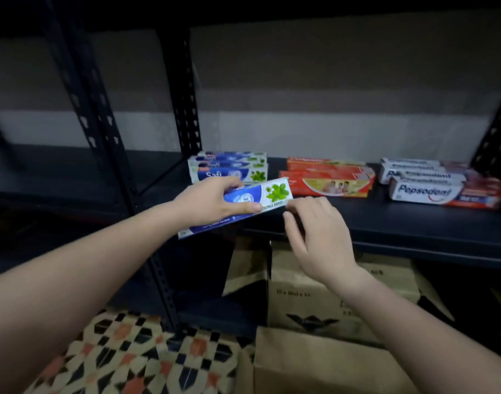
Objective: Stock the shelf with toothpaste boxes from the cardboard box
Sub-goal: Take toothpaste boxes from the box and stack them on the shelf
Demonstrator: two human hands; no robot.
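From the head view, the left hand [212,199] grips a blue-and-white mint toothpaste carton [252,200] mid-length, its long axis slanting up toward the blue-and-white stack [229,169] on the dark metal shelf [400,223] just behind. The right hand [317,231], fingers relaxed, touches the carton's right end, holding nothing.

held box [243,204]: middle and near-left part covered by left hand [212,201]; small print along lower edge unreadable
right hand [319,234]: fingertips at box's right end, touching or not unclear
blue stack [229,166]: rear boxes blurred, front bottom hidden by held box
grey stack [439,182]: back rows smeared
cardboard box [323,362]: cut off by bottom edge, contents not visible
left of frame: dark, motion-blurred
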